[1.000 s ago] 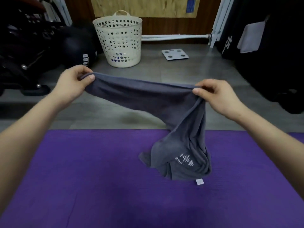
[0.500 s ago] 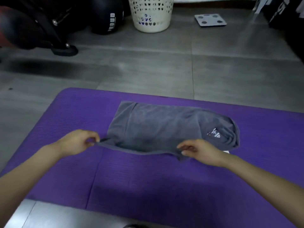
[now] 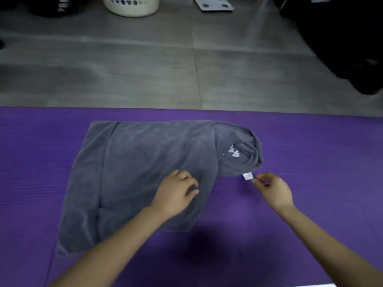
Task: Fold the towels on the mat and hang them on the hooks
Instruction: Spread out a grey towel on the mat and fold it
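Purple and finely ribbed, the mat (image 3: 290,141) lay on a grey tiled floor (image 3: 145,69), with the bottom of a white perforated basket (image 3: 132,7) and a flat white scale (image 3: 213,4) at the far side. On the mat lay the grey towel (image 3: 134,172), soft and fuzzy, mostly flat but bunched into rounded folds at its right end, where a white printed mark showed. The left hand (image 3: 176,193) rested on the towel with fingers loosely curled, grasping nothing, while the right hand (image 3: 271,189) pinched at the small white label (image 3: 247,176) on the towel's edge with thumb and forefinger.
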Available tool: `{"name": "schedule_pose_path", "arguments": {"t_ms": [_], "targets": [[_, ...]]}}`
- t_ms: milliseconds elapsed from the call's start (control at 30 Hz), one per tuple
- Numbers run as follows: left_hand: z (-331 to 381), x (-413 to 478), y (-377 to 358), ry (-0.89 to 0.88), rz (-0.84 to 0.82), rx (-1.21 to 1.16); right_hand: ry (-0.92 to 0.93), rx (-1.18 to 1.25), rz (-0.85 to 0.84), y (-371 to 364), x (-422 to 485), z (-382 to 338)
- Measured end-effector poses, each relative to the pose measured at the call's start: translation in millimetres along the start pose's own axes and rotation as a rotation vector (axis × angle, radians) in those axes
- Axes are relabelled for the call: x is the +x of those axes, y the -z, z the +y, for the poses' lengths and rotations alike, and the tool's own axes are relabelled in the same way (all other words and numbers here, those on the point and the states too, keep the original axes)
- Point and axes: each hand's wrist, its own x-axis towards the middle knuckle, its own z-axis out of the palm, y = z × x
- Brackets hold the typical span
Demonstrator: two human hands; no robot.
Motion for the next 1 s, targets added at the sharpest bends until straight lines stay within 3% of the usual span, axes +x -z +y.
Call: {"name": "schedule_pose_path", "arguments": {"t_ms": [100, 233, 333, 467, 600, 700, 767, 900, 1000], "targets": [[31.2, 26.6, -28.2, 0.075, -0.102, 0.143, -0.023, -0.066, 0.122, -12.0, 10.4, 10.0], [35.6, 35.3, -53.3, 0.209, -0.273, 0.383, 0.269, -0.214, 0.247, -35.2, 27.4, 10.6], [29.1, 30.1, -65.4, 0.198, -0.247, 0.432, 0.396, -0.354, 0.229, -43.5, 43.2, 8.4], [21.2, 30.2, -60.1, 0.131, -0.080, 0.240, 0.475, -0.356, 0.191, -33.4, 51.7, 6.4], [2.4, 33.0, -19.5, 0.270, -0.093, -0.248, 0.553, -0.026, 0.177, 23.6, 50.2, 5.5], [-21.1, 35.1, 15.0, 0.442, -0.071, -0.519, 0.501, 0.102, 0.167, 80.0, 76.1, -7.7], [-35.7, 38.3, 29.0, 0.554, -0.012, -0.561, 0.431, 0.164, 0.198, 93.9, 106.8, -19.1], [-64.2, 43.1, 29.9, 0.666, -0.043, -0.298, 0.214, 0.186, 0.087, 81.1, 136.5, -30.4], [-69.4, 43.4, 20.3, 0.660, 0.024, -0.016, 0.077, 0.167, 0.173, 60.3, 102.8, -22.0]]}}
